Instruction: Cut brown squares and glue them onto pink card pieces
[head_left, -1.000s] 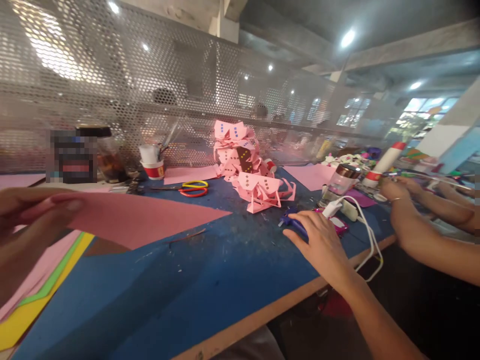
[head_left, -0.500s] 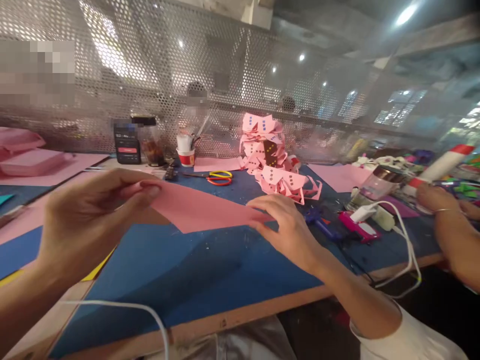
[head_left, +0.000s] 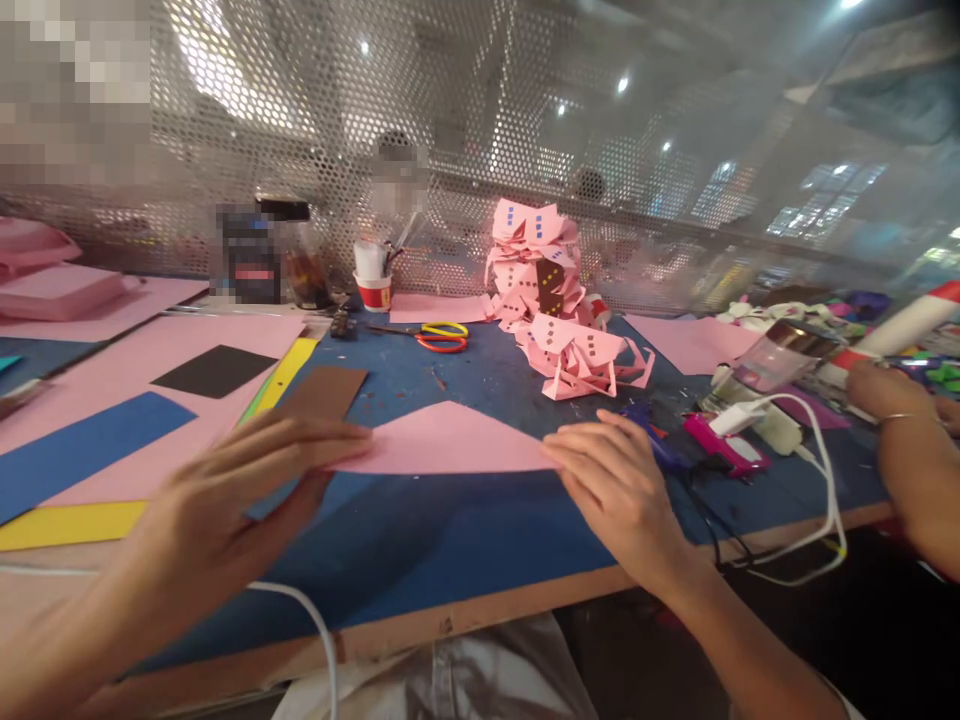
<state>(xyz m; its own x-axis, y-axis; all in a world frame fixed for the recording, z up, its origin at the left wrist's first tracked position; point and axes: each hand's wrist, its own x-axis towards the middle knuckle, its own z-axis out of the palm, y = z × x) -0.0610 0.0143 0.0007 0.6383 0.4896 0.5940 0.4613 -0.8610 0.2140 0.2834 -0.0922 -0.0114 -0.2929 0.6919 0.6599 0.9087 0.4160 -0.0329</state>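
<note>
A pink paper sheet [head_left: 450, 442] is held just above the blue table [head_left: 420, 540], its far edge peaked like a triangle. My left hand [head_left: 247, 490] pinches its left corner and my right hand [head_left: 615, 490] pinches its right corner. Both hands are level with each other near the table's front edge.
A pile of pink cut-out pieces [head_left: 551, 300] stands behind the sheet, with yellow and red scissors [head_left: 439, 336] and a cup [head_left: 373, 288] to its left. Coloured paper sheets [head_left: 135, 400] lie at left. A glue gun [head_left: 720, 445], white cable [head_left: 817, 470] and another person's hand [head_left: 892, 400] are at right.
My right hand left the glue gun area and took the sheet's right corner. Both hands lowered the pink sheet toward the table and the view tipped down.
</note>
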